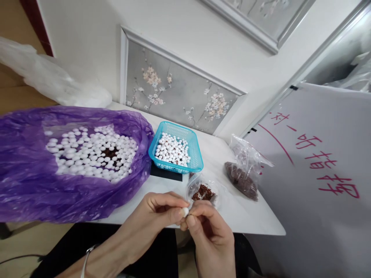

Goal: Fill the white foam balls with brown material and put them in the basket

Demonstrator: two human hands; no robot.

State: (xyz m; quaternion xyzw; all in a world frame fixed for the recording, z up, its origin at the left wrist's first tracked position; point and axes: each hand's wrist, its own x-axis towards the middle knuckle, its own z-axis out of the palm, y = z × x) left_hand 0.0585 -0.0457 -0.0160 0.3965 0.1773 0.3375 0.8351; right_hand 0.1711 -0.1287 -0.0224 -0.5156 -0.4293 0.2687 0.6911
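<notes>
My left hand [156, 218] and my right hand [207, 227] meet just above the near edge of the white table [249, 220]. A small white bead [184, 211] is pinched between the fingertips of both hands. Just beyond my fingers lies a small clear bag of reddish-brown bits [203, 192]. Farther back stands a blue plastic basket [194, 152] holding several white beads. A purple plastic bag [29, 181] at the left lies open, full of white beads [89, 152].
A second clear bag of dark red-brown pieces [242, 177] lies at the right on the table. A dark flat object [165, 172] sits under the basket. A white board with red writing [321, 162] leans at the right. A white plastic bag [49, 79] lies behind.
</notes>
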